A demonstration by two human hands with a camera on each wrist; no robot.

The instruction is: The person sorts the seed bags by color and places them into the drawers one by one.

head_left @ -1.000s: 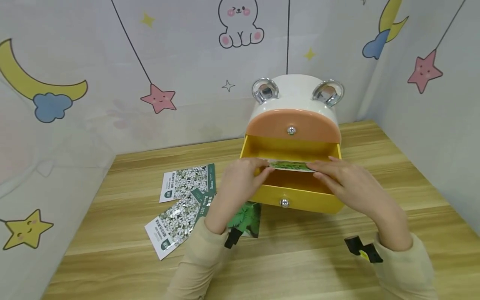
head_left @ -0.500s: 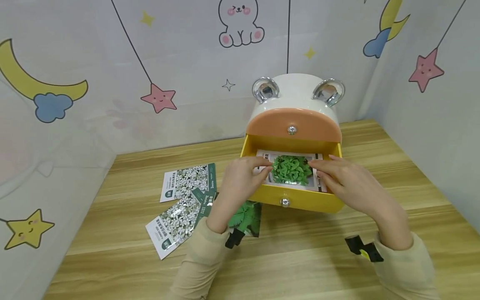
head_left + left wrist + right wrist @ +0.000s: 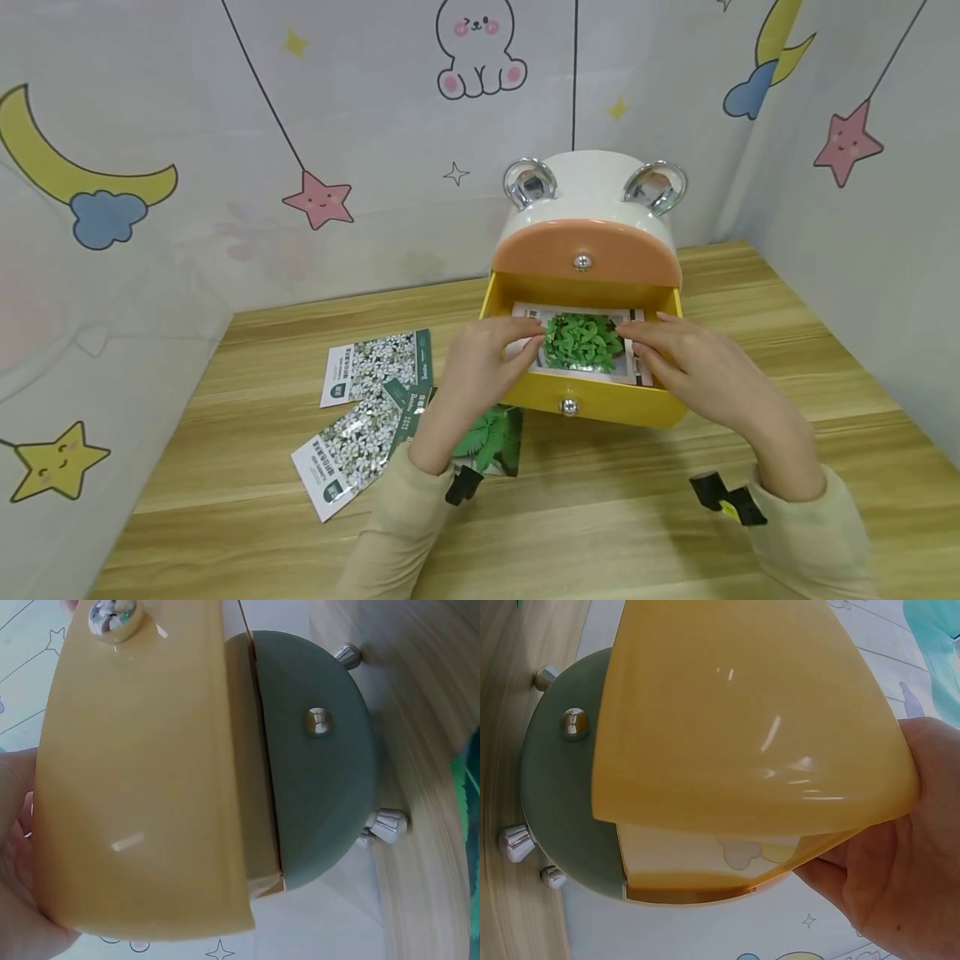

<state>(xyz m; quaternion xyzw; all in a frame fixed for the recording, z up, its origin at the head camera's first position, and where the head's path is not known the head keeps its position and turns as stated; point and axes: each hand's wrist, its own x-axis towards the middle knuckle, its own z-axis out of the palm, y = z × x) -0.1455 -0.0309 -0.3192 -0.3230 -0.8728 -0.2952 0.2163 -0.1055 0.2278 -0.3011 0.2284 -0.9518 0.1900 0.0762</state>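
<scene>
A seed packet with a green leafy picture lies face up in the pulled-out yellow drawer. My left hand reaches over the drawer's left side, its fingertips above the packet. From the right, my right hand does the same, thumb and forefinger near each other. Neither hand seems to grip the packet; whether the fingertips touch it is unclear. In the wrist views, the drawer front hides most of the left hand and the fingertips of the right hand.
The drawer belongs to a rounded white cabinet with silver ears and an orange upper drawer. Left of it lie two white-flower seed packets and a green-leaf packet, partly under my left forearm, on the wooden table.
A second ago both hands held the packet tilted, edge-on, over the drawer. It dropped flat inside by half a second ago. The hands have stayed nearly in place.
</scene>
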